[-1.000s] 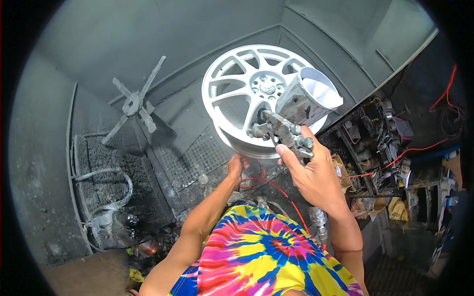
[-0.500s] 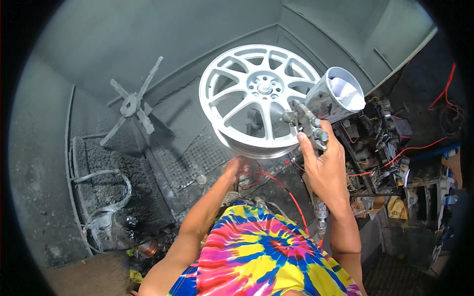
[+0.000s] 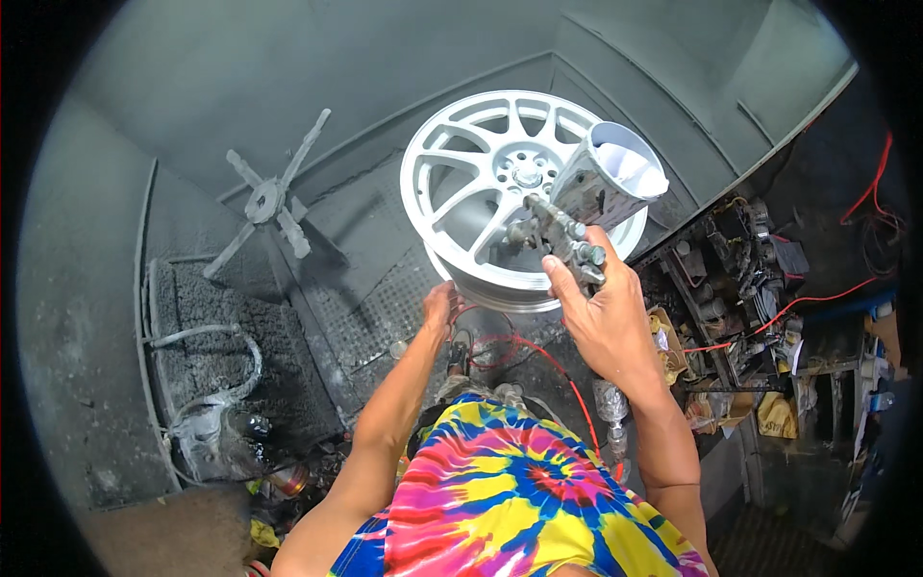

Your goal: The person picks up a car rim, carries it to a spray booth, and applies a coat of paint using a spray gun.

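In my right hand (image 3: 608, 317) is a paint-stained spray gun (image 3: 558, 240) with a large cup (image 3: 591, 188) on top, pale inside. The gun is over the right part of a white multi-spoke wheel (image 3: 466, 130), partly hiding it. Just under the wheel's lower left edge, my left hand (image 3: 440, 306) has its fingers curled; whether it grips the rim or something else, I cannot make out.
A spoked grey stand (image 3: 264, 202) is left, above a rough pad (image 3: 250, 317) and pipe. Grey booth walls (image 3: 385, 58) surround the wheel. A cluttered shelf rack (image 3: 731, 375) lines the right; a red hose (image 3: 567, 385) hangs below the gun.
The gun and cup swung right half a second ago and are now back left and slightly higher in view. My left hand has risen slightly and moved left.
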`<state>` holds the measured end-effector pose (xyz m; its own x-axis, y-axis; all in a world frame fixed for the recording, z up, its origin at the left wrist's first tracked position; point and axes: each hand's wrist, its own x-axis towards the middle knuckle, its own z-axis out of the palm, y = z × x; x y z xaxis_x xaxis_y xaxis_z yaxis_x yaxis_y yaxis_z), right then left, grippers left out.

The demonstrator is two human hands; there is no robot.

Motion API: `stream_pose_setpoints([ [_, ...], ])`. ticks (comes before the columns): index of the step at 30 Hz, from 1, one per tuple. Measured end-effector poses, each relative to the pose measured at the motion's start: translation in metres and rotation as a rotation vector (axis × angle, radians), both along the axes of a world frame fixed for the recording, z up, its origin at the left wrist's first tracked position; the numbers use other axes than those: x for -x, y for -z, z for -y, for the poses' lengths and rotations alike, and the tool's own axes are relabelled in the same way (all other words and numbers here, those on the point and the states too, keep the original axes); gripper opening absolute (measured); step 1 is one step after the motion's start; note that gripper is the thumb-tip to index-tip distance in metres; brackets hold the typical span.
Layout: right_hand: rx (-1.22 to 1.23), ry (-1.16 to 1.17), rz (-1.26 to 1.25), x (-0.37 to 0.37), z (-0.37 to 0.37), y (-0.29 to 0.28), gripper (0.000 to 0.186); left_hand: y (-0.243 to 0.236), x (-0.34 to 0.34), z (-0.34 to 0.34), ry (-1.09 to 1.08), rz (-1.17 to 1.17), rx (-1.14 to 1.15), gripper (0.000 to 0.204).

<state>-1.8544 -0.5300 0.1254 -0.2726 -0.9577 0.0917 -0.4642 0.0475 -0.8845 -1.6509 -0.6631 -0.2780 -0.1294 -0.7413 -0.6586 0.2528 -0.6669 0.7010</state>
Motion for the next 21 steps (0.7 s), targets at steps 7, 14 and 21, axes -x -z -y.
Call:
stream_pose_setpoints([
  [7, 0.013, -0.101, 0.06, -0.01, -0.009, -0.009, 0.026, 0.013, 0.007, -0.025, 0.067, -0.028, 0.034, 0.028],
  [14, 0.073, -0.085, 0.018, -0.015, 0.0, 0.002, 0.024, 0.021, 0.037, -0.065, 0.161, -0.098, -0.016, 0.024],
  [21, 0.195, -0.058, -0.03, -0.018, 0.003, 0.004, 0.022, 0.045, 0.071, -0.08, 0.326, -0.291, -0.068, 0.042],
])
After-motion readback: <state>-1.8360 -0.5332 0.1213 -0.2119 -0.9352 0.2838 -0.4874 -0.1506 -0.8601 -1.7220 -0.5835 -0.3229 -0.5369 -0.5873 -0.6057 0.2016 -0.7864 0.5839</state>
